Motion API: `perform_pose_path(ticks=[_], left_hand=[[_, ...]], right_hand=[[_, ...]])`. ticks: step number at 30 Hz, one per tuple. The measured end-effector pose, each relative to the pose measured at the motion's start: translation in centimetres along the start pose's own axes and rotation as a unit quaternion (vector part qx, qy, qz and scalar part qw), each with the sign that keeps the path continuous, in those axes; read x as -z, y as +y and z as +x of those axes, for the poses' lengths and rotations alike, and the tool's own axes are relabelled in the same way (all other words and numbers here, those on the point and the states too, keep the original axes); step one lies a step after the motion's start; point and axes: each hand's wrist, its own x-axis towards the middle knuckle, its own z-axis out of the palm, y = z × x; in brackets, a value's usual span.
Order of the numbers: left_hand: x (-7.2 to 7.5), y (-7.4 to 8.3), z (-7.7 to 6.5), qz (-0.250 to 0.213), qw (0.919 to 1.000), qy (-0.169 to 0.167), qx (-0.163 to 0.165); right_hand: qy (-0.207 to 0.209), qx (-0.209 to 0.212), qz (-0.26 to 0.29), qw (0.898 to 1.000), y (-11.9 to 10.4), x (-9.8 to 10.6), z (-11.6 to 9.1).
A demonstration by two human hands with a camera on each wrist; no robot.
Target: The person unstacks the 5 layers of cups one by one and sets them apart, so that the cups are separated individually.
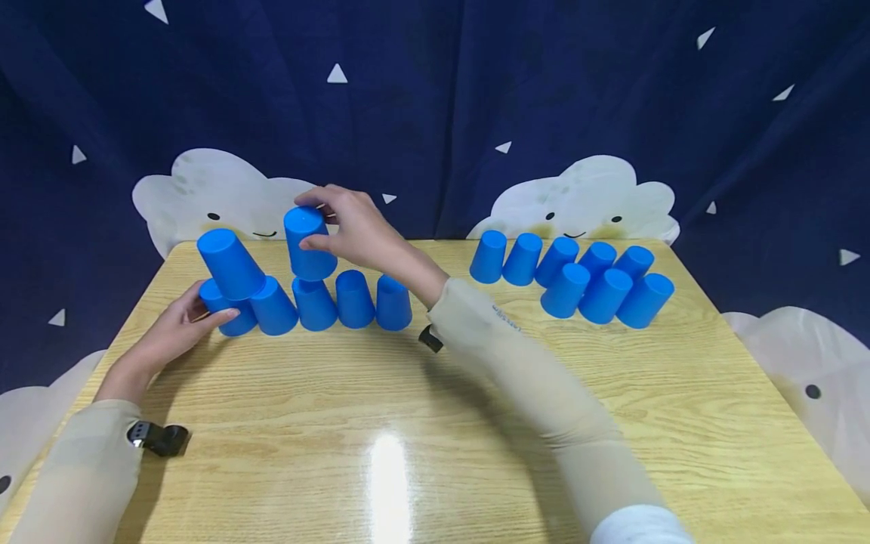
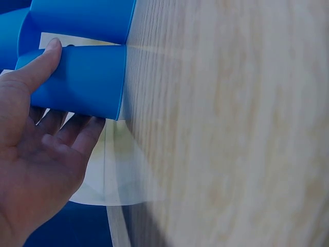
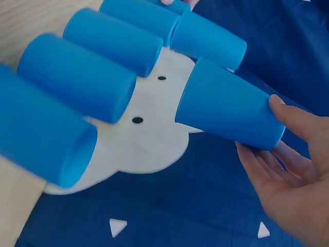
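My left hand [image 1: 178, 326] grips the leftmost blue cup [image 1: 234, 321] of an upside-down row, thumb at its front and fingers round its far side. In the left wrist view this cup [image 2: 77, 82] stands on the table beneath an upper cup [image 2: 11, 38]. That upper cup [image 1: 231, 264] straddles the gripped one and its neighbour [image 1: 274, 307]. My right hand [image 1: 360, 227] pinches another cup [image 1: 309, 245] near its narrow top end, mouth downward. In the right wrist view the pinched cup [image 3: 229, 105] is raised beyond the row. From the head it overlaps the third cup [image 1: 315, 308].
Two more inverted cups, one [image 1: 355, 300] beside the other [image 1: 393, 304], continue the row rightward. At the table's back right stands a group of several inverted cups [image 1: 563, 291]. A dark blue curtain [image 1: 421, 113] hangs behind the wooden table [image 1: 306, 423].
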Motion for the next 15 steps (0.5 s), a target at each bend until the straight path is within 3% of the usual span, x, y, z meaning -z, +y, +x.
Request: perform_pose_path(ticks=[4, 15], left_hand=[[0.1, 0.1, -0.1, -0.001, 1.0000, 0.000, -0.001], [0.0, 0.0, -0.1, 0.001, 0.9999, 0.002, -0.013]], right_hand=[[0.019, 0.006, 0.002, 1.000, 0.8, 1.4, -1.2], [0.047, -0.032, 0.027, 0.998, 3.8, 5.1, -5.0]])
